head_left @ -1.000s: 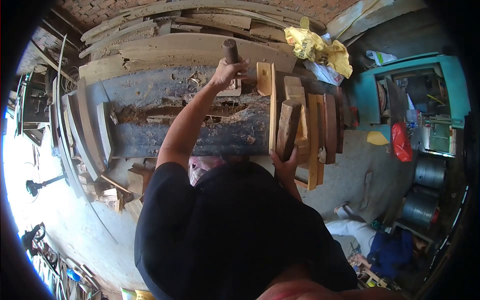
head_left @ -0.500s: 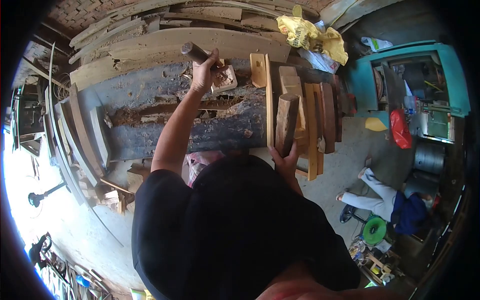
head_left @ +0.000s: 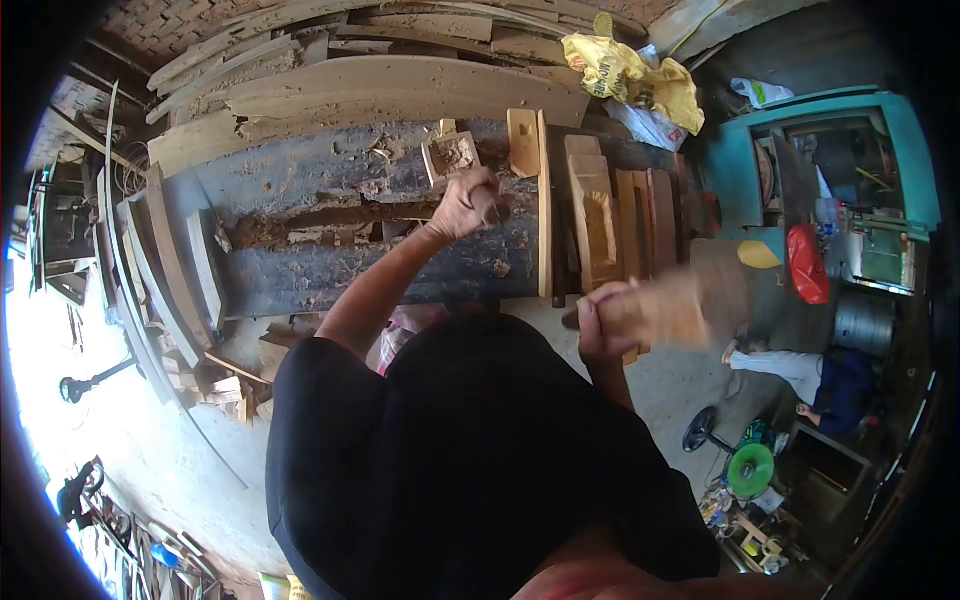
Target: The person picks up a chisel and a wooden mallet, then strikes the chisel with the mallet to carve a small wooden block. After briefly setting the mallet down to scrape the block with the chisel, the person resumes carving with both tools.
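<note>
My left hand (head_left: 468,203) is shut on a dark round wooden tool (head_left: 497,211), low over the blue-grey workbench (head_left: 340,270). Just beyond that hand lies a small carved wooden piece (head_left: 450,155) with chips in its hollow. My right hand (head_left: 600,322) grips a brown wood block (head_left: 675,303) off the bench's near right corner; the block is blurred by motion. A row of boards on edge (head_left: 600,210) stands between the two hands.
Long planks (head_left: 380,85) lean behind the bench. A yellow bag (head_left: 630,75) lies at the back right, with a teal machine (head_left: 830,170) and a red bag (head_left: 805,265) to the right. Another person (head_left: 815,372) sits on the floor beside a green disc (head_left: 750,468).
My left hand dropped from its raised position down to the bench with the dark tool. My right hand swung the wood block off the bench edge toward the right.
</note>
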A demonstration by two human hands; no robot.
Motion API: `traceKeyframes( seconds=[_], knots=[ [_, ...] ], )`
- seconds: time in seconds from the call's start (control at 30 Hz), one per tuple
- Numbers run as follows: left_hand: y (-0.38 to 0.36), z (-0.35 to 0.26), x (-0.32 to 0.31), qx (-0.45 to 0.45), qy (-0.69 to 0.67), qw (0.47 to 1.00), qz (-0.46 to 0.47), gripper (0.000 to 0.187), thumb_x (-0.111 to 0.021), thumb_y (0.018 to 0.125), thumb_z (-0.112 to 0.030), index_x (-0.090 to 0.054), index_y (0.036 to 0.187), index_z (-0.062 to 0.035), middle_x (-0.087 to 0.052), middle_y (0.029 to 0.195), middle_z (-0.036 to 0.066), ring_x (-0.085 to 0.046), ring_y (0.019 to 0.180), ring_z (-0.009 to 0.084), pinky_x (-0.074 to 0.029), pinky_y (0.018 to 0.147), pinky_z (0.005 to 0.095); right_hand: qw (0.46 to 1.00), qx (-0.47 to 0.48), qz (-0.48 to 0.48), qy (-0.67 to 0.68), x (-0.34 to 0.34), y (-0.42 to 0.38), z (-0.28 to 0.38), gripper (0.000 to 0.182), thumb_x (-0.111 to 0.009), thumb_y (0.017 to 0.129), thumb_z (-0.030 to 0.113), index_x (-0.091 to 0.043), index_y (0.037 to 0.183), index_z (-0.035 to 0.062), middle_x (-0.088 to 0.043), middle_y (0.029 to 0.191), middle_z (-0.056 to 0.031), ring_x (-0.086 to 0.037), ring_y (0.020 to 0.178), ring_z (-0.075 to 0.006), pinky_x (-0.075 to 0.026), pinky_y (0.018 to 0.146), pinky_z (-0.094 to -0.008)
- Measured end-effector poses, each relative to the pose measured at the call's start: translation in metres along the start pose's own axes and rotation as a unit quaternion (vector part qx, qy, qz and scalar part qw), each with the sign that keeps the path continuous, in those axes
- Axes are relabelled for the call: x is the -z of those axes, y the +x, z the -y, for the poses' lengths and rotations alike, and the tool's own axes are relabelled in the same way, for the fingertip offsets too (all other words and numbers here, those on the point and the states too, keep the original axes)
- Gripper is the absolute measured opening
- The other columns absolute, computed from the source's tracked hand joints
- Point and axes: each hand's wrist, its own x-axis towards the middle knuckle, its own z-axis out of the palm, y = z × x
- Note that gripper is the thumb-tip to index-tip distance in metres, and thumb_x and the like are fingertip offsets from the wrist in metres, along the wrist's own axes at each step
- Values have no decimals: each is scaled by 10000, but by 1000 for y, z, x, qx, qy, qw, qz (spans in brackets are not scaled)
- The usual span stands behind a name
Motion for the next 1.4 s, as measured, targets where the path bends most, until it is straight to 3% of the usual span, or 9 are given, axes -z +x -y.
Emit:
traceKeyframes(
  seconds=[0.17, 0.27, 0.43, 0.53, 0.83, 0.97, 1.2, 1.23, 1.4],
  knots=[
    [-9, 20, -9, -63, 45, 997, -9, 279, -769, 766, -165, -530, 870, -65, -589, 795, 92, -611, 749, 241, -487, 669, 361, 934, 215, 202, -202, 1, -30, -65, 466, -740, 797, 184, -541, 1180, 7, -649, 963, -183, -658, 860, -250, -521, 819, -376],
    [-5, 10, -7, -82, 49, 995, 8, 303, -763, 731, -173, -530, 874, -43, -574, 789, 101, -600, 751, 294, -485, 688, 373, 962, -118, 182, -163, -18, -18, -32, 492, -775, 764, 246, -562, 1154, 36, -651, 1058, -141, -658, 906, -297, -527, 769, -381],
    [-11, 27, -18, -114, 137, 983, 39, 288, -703, 683, -149, -593, 929, -44, -587, 890, 150, -592, 840, 354, -507, 737, 432, 962, 156, 144, -171, -9, -4, -19, 433, -745, 807, 151, -580, 1171, -15, -638, 1128, -167, -642, 1031, -294, -508, 863, -403],
    [-12, 18, -18, -47, 194, 978, 64, 438, -719, 607, -187, -608, 1012, -64, -555, 1064, 165, -504, 1085, 370, -425, 937, 477, 995, 14, 87, -56, -17, -26, -49, 567, -769, 819, 176, -512, 1265, -63, -591, 1207, -198, -607, 1083, -267, -502, 889, -372],
    [-34, 32, -18, -51, 247, 964, -86, 437, -773, 601, -214, -619, 1002, -133, -547, 1020, 146, -537, 999, 365, -436, 849, 470, 904, -280, 165, -279, -12, -40, -114, 796, -710, 829, 478, -445, 1346, -67, -519, 1297, -303, -531, 1192, -412, -417, 1007, -434],
    [-39, 2, -7, -10, 162, 984, -75, 342, -737, 681, -161, -588, 985, -114, -544, 1035, 121, -507, 1061, 347, -422, 912, 454, 808, -188, 343, -440, -30, -9, -64, 747, -694, 837, 460, -457, 1346, -32, -528, 1298, -274, -502, 1231, -404, -384, 1044, -429],
    [-31, -44, 29, 65, -32, 983, -170, 521, -656, 643, -51, -587, 1159, -19, -588, 1144, 227, -535, 1097, 429, -444, 929, 470, 878, -404, 249, -60, -60, -20, -97, 726, -749, 819, 320, -390, 1327, -55, -509, 1233, -291, -529, 1136, -432, -464, 906, -457],
    [-37, -85, 40, 80, 242, 956, -144, 548, -666, 623, -46, -593, 1165, -20, -604, 1135, 219, -552, 1088, 414, -459, 906, 469, 940, -227, 213, -138, -56, -67, -183, 640, -758, 809, 288, -443, 1226, -81, -561, 1109, -303, -612, 943, -437, -502, 777, -463],
    [-27, -25, 60, 257, 186, 934, -165, 309, -783, 750, -214, -664, 938, 0, -697, 879, 189, -693, 840, 265, -521, 732, 388, 919, -194, 254, -230, -58, -91, -160, 485, -735, 793, 245, -455, 1113, 13, -606, 847, -249, -634, 787, -420, -501, 666, -495]
  ],
)
